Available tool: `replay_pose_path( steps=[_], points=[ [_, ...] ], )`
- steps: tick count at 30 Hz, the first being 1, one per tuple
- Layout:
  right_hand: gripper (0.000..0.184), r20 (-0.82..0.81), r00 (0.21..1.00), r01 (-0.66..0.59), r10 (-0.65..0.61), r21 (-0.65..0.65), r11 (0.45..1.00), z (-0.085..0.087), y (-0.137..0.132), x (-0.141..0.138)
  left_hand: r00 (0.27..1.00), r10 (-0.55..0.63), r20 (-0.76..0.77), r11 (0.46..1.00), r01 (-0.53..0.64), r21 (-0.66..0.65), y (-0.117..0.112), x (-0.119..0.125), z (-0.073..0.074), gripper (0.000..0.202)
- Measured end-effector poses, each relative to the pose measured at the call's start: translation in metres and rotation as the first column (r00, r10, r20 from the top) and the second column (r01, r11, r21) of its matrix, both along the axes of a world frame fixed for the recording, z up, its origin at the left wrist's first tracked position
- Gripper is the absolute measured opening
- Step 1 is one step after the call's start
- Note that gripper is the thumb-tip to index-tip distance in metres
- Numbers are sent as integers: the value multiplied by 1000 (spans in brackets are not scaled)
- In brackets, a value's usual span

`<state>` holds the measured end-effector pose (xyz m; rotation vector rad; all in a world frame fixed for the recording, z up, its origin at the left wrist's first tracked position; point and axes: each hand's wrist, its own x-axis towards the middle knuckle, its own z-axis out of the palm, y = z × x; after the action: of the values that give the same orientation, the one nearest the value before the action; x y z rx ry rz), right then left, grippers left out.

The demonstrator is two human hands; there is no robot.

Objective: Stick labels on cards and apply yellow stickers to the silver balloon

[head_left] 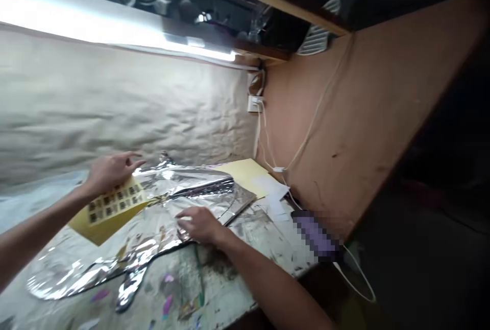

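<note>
A crumpled silver foil sheet [161, 228] lies spread over the worktable [225, 294]. My left hand [113, 169] holds a yellow card [109, 210] printed with rows of small dark squares, lifted over the foil's left part. My right hand [201, 224] rests palm down on the foil near its middle, with its fingers bent and pressing on the sheet. More layered foil [199, 182] lies behind the hands toward the wall.
A yellow sheet [245, 172] and white paper scraps [273, 194] lie at the table's back right. White cables [306, 136] hang down the wooden side panel [383, 115]. Wrinkled paper [115, 105] covers the back wall under a lit tube lamp [115, 31]. Small coloured scraps [168, 304] dot the table front.
</note>
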<state>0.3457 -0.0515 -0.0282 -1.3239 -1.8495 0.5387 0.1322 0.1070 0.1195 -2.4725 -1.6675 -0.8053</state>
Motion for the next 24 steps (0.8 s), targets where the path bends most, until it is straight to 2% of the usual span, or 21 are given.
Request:
replay_pose_path(
  steps=[2, 4, 7, 9, 13, 17, 20, 22, 24],
  points=[
    [25, -119, 991, 67, -67, -6, 998, 5, -3, 7, 999, -34, -10, 999, 35, 29, -10, -15, -6, 40],
    [32, -248, 966, 53, -69, -71, 996, 7, -6, 8, 996, -72, 52, 996, 69, 57, -24, -16, -13, 42],
    [49, -469, 883, -109, 7, -189, 976, 6, -8, -1, 985, -80, 155, 995, 69, 76, -41, -6, -24, 47],
    [55, -580, 811, -238, 74, -211, 948, 6, -10, -7, 972, -100, 211, 994, 88, 66, -48, 5, -32, 50],
    [56, -659, 728, -403, 188, -190, 895, 11, -18, -13, 964, -127, 235, 992, 127, 17, -56, 31, -48, 51],
    [58, -691, 704, -426, 167, -222, 877, 12, -22, -11, 954, -182, 239, 983, 185, 13, -66, 58, -58, 52],
    [54, -713, 700, -326, 50, -256, 910, 7, -18, -8, 934, -255, 251, 952, 287, -102, -55, 71, -63, 59],
    [51, -718, 696, -275, -22, -294, 915, 4, -16, -2, 907, -317, 277, 894, 383, -231, -37, 72, -68, 66],
    [48, -713, 699, -285, -46, -337, 897, 5, -15, 5, 890, -378, 256, 844, 445, -301, -15, 67, -77, 71]
  ],
)
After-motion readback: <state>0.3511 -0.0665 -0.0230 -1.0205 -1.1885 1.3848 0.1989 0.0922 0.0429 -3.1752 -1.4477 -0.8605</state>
